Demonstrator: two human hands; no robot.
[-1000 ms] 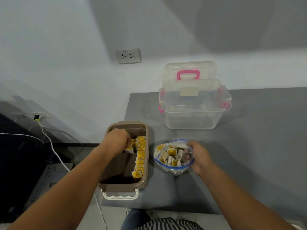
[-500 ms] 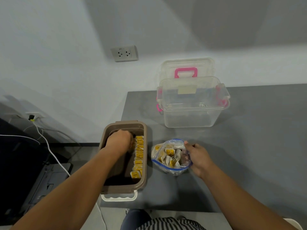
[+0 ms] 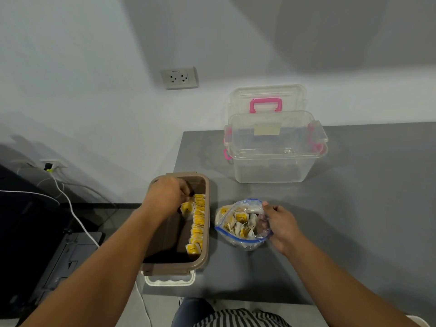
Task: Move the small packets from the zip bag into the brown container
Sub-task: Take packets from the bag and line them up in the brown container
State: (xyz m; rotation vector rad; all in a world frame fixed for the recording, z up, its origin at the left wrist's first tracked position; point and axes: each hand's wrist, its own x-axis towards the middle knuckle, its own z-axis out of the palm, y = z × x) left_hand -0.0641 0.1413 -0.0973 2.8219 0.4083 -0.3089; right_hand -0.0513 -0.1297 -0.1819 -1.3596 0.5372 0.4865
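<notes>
Brown container (image 3: pixel 175 265) at left edge of grey table (image 3: pixel 354 220), open-topped, white handle (image 3: pixel 168 280) on its near end. Head view, hidden bits first. Left hand (image 3: pixel 165 197) down inside container, back of hand up, fingers curled, tips covered by knuckles; against one loose packet (image 3: pixel 186 208) standing off the row, pinched or just touched: cannot tell. Left part of container floor behind forearm. Packets (image 3: pixel 197 224) yellow-and-white, upright in a row along right inner wall, print too small to read. Zip bag (image 3: pixel 245 244) just right of container, small gap between, mouth open, bagged packets (image 3: pixel 241 218) in a loose heap, count unclear. Right hand (image 3: pixel 282 226) pinching bag's right rim, thumb on top, fingers dim through the plastic. Both forearms cut off by bottom edge; striped clothing (image 3: pixel 236 318) partly in frame there. Further back on table: clear box (image 3: pixel 271 166) with pink latches, taped label unreadable, lid (image 3: pixel 265 95) with pink handle upright behind it against wall. Table top matte, right side running out of frame. Pale wall, double socket (image 3: pixel 179 77) above table level, second socket (image 3: pixel 50 164) low at left, white cable (image 3: pixel 73 215) trailing from it to floor. Dark shape (image 3: pixel 59 263) on floor at left, too dim to identify.
</notes>
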